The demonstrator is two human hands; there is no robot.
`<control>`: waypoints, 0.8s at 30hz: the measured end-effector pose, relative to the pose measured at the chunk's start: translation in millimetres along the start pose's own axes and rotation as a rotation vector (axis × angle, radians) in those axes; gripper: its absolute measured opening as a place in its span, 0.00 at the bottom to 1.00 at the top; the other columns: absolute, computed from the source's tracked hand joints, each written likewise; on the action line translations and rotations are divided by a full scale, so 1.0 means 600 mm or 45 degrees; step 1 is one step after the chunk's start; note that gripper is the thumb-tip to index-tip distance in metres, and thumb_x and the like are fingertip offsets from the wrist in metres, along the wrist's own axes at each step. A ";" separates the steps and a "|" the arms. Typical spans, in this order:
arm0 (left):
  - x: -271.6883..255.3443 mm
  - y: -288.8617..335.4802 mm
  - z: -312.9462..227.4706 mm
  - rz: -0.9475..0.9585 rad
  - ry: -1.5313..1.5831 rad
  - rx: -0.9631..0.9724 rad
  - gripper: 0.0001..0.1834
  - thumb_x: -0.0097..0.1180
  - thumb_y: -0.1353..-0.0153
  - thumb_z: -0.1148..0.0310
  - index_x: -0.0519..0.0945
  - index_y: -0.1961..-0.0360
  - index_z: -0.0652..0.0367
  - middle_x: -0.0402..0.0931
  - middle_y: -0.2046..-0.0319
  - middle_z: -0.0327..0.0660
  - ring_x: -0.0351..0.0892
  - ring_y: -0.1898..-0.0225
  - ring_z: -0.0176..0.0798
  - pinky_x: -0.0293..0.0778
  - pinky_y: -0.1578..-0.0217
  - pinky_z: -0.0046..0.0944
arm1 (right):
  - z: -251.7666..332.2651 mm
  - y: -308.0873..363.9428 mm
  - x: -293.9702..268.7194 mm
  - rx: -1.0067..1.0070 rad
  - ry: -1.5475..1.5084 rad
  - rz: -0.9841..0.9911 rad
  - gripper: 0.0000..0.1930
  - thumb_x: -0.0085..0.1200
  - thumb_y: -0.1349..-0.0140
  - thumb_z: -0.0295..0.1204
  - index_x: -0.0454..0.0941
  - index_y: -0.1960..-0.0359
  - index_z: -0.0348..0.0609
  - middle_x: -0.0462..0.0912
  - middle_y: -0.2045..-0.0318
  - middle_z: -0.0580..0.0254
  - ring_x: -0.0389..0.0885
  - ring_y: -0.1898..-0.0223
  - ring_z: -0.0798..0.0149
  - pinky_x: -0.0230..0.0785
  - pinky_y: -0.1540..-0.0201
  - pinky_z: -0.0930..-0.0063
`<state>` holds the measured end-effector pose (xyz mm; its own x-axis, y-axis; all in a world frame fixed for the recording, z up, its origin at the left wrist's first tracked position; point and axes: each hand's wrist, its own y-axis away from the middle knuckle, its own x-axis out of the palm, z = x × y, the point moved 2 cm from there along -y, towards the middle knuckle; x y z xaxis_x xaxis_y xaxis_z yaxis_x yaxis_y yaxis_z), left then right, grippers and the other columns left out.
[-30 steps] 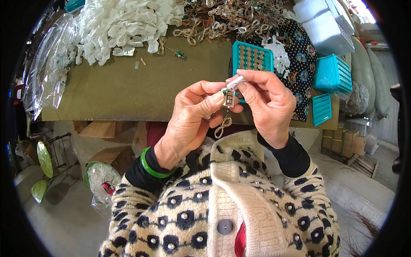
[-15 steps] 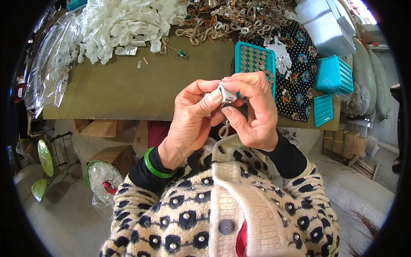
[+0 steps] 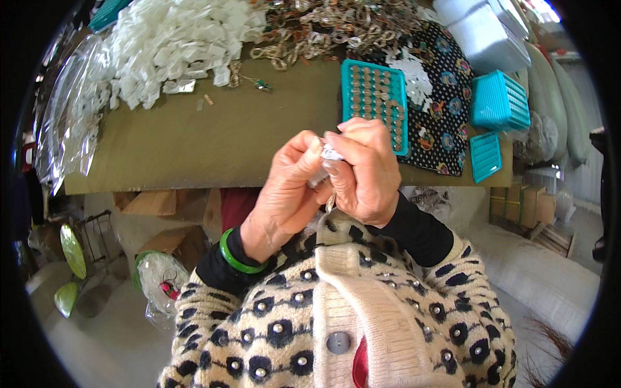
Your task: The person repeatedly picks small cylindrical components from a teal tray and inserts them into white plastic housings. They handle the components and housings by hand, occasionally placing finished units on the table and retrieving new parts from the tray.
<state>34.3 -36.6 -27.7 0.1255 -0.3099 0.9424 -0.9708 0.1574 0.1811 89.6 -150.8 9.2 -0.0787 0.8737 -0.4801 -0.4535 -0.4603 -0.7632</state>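
Near the table's front edge, my left hand (image 3: 278, 187) and my right hand (image 3: 367, 169) meet fingertip to fingertip. Pinched between them is a small white plastic piece (image 3: 331, 154), mostly covered by the fingers. Both hands are closed on it. A pale cord loop (image 3: 330, 203) hangs below the right fingers; how it joins the white piece is hidden. Just beyond my right hand lies a teal tray (image 3: 347, 107) with rows of round, coin-like discs (image 3: 367, 88).
A heap of white plastic pieces (image 3: 178, 45) fills the table's far left, beside clear plastic bags (image 3: 71, 110). Tangled wire bundles (image 3: 323, 29) lie at the back. Dark patterned cloth (image 3: 446, 123) carries white flat pieces (image 3: 413, 74). Stacked teal trays (image 3: 497, 100) stand right.
Both hands have drawn closer around the white piece, which now shows less. The right fingers have curled over it. The whole view has shifted slightly, uncovering more of the disc tray.
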 end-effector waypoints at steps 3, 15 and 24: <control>-0.007 0.000 -0.017 0.040 -0.093 0.002 0.06 0.59 0.34 0.70 0.75 0.61 0.56 0.77 0.66 0.38 0.77 0.72 0.29 0.64 0.84 0.23 | 0.003 0.006 -0.029 0.090 0.013 0.302 0.17 0.60 0.41 0.24 0.77 0.49 0.35 0.74 0.56 0.51 0.74 0.56 0.51 0.70 0.53 0.59; -0.015 -0.010 -0.019 0.082 -0.146 0.067 0.09 0.58 0.35 0.75 0.75 0.54 0.60 0.75 0.55 0.48 0.85 0.60 0.46 0.78 0.80 0.33 | -0.115 0.088 -0.171 0.529 0.851 0.275 0.09 0.60 0.43 0.20 0.78 0.60 0.37 0.75 0.65 0.56 0.75 0.61 0.53 0.70 0.59 0.63; -0.013 -0.009 -0.018 -0.017 -0.207 0.037 0.13 0.54 0.32 0.74 0.77 0.48 0.63 0.79 0.54 0.51 0.85 0.60 0.46 0.83 0.69 0.37 | -0.121 0.099 -0.183 0.523 0.715 0.228 0.06 0.58 0.43 0.16 0.77 0.65 0.36 0.78 0.66 0.57 0.77 0.64 0.56 0.70 0.61 0.67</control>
<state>40.9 -25.0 -33.1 0.1057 -0.4598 0.8817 -0.9750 0.1262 0.1827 135.8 -285.3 -14.9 0.2352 0.5265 -0.8170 -0.7823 -0.3963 -0.4806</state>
